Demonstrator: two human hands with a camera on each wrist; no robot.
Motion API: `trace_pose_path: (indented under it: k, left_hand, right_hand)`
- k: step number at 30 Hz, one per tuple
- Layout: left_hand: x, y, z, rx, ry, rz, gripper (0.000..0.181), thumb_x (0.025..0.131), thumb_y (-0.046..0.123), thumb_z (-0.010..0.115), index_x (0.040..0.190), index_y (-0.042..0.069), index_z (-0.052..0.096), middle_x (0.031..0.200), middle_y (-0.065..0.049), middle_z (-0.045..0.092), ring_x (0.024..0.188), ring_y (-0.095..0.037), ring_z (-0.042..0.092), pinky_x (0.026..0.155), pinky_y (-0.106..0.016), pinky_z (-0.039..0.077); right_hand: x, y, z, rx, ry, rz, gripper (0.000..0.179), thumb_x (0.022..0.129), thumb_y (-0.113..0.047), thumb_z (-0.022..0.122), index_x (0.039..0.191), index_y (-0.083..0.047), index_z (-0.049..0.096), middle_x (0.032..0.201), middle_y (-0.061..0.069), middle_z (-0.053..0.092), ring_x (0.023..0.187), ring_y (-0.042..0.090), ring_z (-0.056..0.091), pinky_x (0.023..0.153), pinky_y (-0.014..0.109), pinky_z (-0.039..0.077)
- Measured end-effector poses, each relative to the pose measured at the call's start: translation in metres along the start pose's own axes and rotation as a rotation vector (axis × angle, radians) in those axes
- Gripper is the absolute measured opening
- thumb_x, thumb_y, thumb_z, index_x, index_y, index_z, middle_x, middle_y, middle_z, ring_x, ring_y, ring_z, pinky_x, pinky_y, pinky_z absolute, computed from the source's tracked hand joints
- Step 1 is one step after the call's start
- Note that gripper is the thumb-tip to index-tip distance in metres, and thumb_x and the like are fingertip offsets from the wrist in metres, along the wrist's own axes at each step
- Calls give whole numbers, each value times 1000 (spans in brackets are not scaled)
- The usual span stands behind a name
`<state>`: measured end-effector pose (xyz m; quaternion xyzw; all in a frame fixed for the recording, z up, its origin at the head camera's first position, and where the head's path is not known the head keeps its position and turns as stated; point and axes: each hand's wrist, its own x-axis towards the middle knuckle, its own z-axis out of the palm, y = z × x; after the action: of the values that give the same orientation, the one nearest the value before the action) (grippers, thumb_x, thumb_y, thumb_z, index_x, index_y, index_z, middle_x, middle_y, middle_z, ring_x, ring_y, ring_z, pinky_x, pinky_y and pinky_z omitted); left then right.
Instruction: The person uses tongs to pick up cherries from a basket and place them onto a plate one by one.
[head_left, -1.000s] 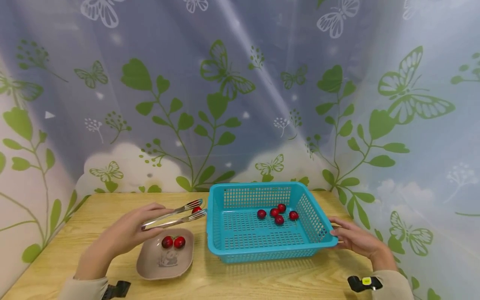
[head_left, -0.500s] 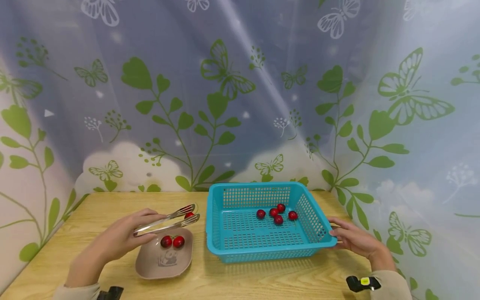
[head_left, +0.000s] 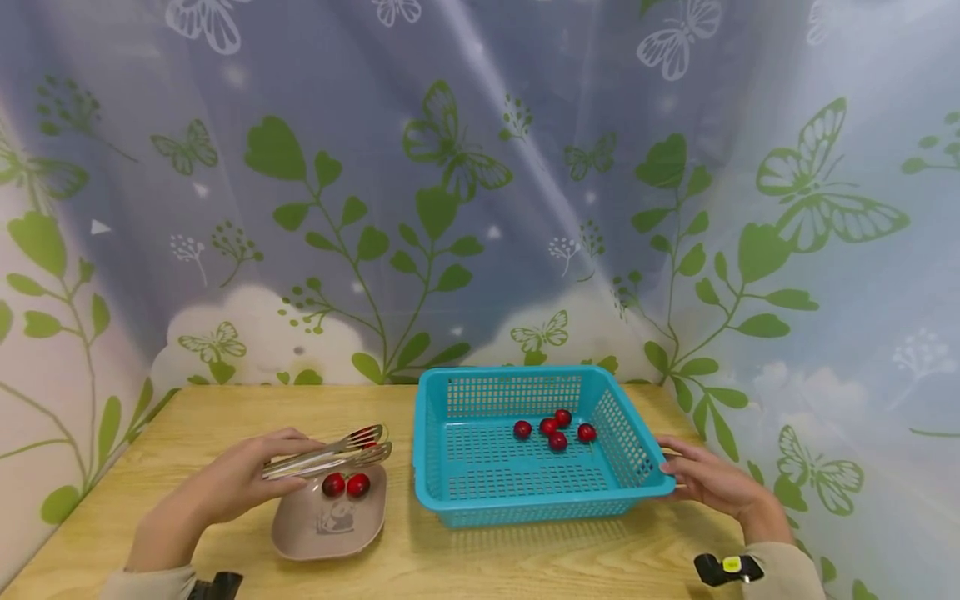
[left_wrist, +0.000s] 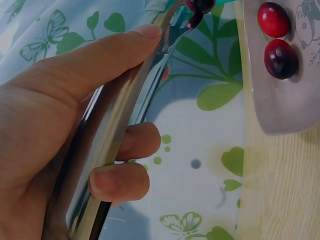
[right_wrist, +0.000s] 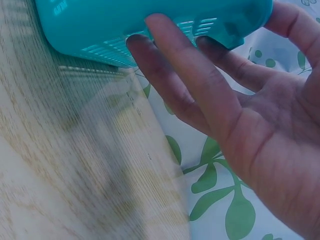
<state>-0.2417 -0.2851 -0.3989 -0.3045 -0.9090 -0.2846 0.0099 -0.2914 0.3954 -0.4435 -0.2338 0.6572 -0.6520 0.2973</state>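
My left hand (head_left: 243, 477) grips a pair of metal tongs (head_left: 330, 457). Between the tongs' tips is a red cherry (left_wrist: 201, 5), partly hidden by the metal in the head view. The tips hang above the far edge of a small pinkish plate (head_left: 330, 537) with a panda print. Two cherries (head_left: 346, 484) joined by their stems lie on that plate. My right hand (head_left: 708, 475) holds the right end of a turquoise basket (head_left: 540, 504), its thumb at the rim and its fingers against the outer wall (right_wrist: 150, 30). Several cherries (head_left: 557, 441) lie inside the basket, right of its middle.
Plate and basket stand on a light wooden table (head_left: 480, 567), with a gap between them. A patterned curtain (head_left: 480, 208) with leaves and butterflies closes off the back and sides.
My left hand has moved left and slightly toward me. The tongs and their cherry have shifted from beside the basket to over the plate's far edge. My right hand and the basket stay put.
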Motion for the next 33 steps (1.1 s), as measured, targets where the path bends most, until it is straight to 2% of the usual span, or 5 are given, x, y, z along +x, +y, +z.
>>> trace_pose_path:
  k: [9, 14, 20, 25, 33]
  left_hand:
    - [0, -4, -2, 23, -51, -42, 51, 96, 42, 71, 140, 16, 66, 129, -4, 69, 111, -16, 67, 84, -30, 55]
    - [-1, -7, 0, -53, -107, -62, 53, 96, 42, 71, 140, 14, 65, 126, -4, 69, 106, -9, 65, 80, -26, 53]
    - [0, -6, 3, -47, -121, -80, 49, 97, 34, 72, 140, 14, 65, 128, -5, 68, 106, -8, 64, 81, -26, 53]
    - [0, -6, 3, -33, -137, -107, 48, 96, 32, 73, 140, 16, 65, 130, -6, 67, 110, -19, 66, 82, -30, 54]
    - [1, -7, 5, -43, -175, -108, 53, 93, 34, 76, 141, 16, 65, 132, -12, 67, 120, -40, 64, 90, -47, 57]
  right_hand:
    - [0, 1, -1, 14, -5, -6, 44, 112, -7, 31, 142, -32, 50, 132, -4, 69, 116, 13, 71, 101, 40, 58]
    - [1, 2, -1, 27, -10, -6, 43, 111, -6, 31, 141, -30, 51, 131, -4, 69, 116, 14, 71, 100, 39, 58]
    - [1, 2, 0, 23, -15, -15, 44, 111, -6, 31, 142, -31, 51, 132, -3, 69, 116, 14, 71, 100, 39, 58]
    - [1, 2, -1, 26, -11, -3, 45, 111, -5, 31, 141, -32, 52, 131, -5, 70, 116, 13, 71, 100, 39, 58]
    - [1, 3, -1, 45, -17, -19, 46, 111, -4, 31, 141, -32, 52, 131, -4, 70, 115, 13, 72, 99, 39, 59]
